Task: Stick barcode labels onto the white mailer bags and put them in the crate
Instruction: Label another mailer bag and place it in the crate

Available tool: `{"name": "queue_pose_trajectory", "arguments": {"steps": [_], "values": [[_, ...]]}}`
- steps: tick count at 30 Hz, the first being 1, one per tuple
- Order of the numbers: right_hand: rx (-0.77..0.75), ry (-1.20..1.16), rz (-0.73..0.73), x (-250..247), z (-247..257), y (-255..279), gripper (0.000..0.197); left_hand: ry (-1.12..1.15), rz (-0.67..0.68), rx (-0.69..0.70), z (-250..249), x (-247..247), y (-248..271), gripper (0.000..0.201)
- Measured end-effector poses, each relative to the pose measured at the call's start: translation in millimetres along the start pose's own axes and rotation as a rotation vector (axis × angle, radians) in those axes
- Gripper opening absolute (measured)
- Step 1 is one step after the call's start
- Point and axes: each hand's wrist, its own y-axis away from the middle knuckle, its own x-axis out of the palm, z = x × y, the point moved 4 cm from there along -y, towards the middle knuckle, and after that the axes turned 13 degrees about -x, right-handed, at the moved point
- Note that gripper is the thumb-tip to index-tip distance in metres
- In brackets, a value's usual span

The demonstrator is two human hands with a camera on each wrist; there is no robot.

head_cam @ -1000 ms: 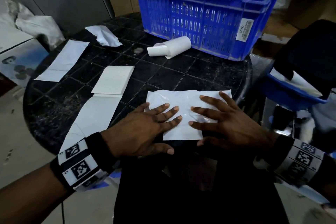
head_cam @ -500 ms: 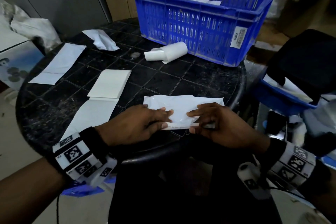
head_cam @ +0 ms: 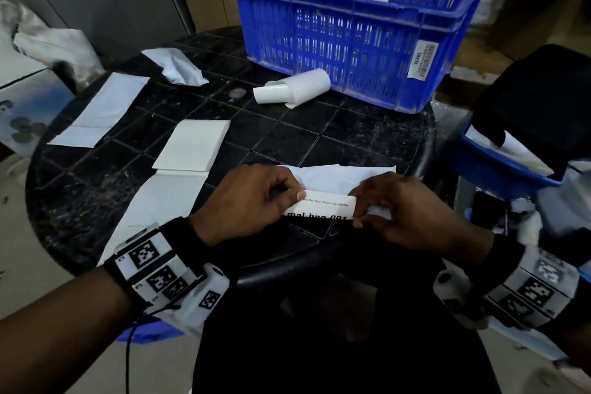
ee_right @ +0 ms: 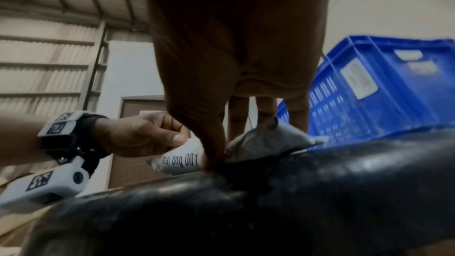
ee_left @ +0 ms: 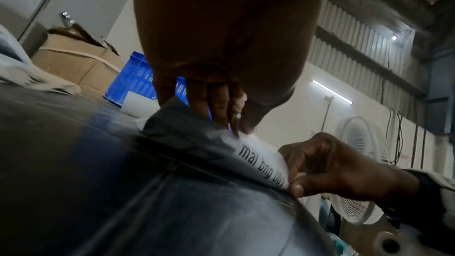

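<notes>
A white mailer bag (head_cam: pixel 323 176) lies at the near edge of the black round table (head_cam: pixel 287 137), its near edge folded up so black print "mal bng 001" shows (ee_left: pixel 261 163) (ee_right: pixel 182 160). My left hand (head_cam: pixel 256 198) pinches the folded edge at its left end with thumb and fingers. My right hand (head_cam: pixel 399 211) pinches the right end, thumb pressed against the print. The blue crate (head_cam: pixel 351 35) stands at the far side of the table with white bags inside. A roll of white labels (head_cam: pixel 294 86) lies in front of it.
A white label pad (head_cam: pixel 195 145) and a long white liner strip (head_cam: pixel 160 201) lie left of my hands. Another strip (head_cam: pixel 102 109) and a crumpled bag (head_cam: pixel 174 65) lie at the far left. A blue bin (head_cam: pixel 499 157) and black chair sit right; cardboard boxes stand behind.
Both hands went from lying flat on the bag to pinching its near edge and folding it up, so the printed side now shows.
</notes>
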Motion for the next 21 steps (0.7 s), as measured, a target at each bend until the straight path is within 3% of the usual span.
{"name": "queue_pose_trajectory", "arguments": {"steps": [5, 11, 14, 17, 19, 21], "values": [[-0.059, 0.145, 0.019, -5.1, -7.7, 7.3, 0.025, -0.049, -0.106, -0.072, -4.0, 4.1, -2.9, 0.013], [-0.046, 0.268, 0.046, 0.8, -5.4, 12.7, 0.014, -0.1, -0.109, -0.133, -1.7, 2.5, -0.6, 0.012], [-0.068, 0.408, -0.082, -4.4, 10.3, 14.7, 0.019, -0.148, -0.147, -0.09, -9.7, 2.5, 3.6, 0.012], [-0.246, 0.467, -0.225, -1.9, 40.0, 13.3, 0.015, -0.159, -0.123, -0.082, -12.8, 5.1, 5.2, 0.014], [-0.333, 0.445, -0.223, 12.5, 48.4, 10.5, 0.028, -0.124, -0.17, -0.08, -13.1, 1.8, 6.4, 0.017], [-0.337, 0.453, -0.127, 33.9, 44.9, 8.2, 0.046, -0.112, -0.228, -0.013, -18.7, -1.4, 11.4, 0.023]]}}
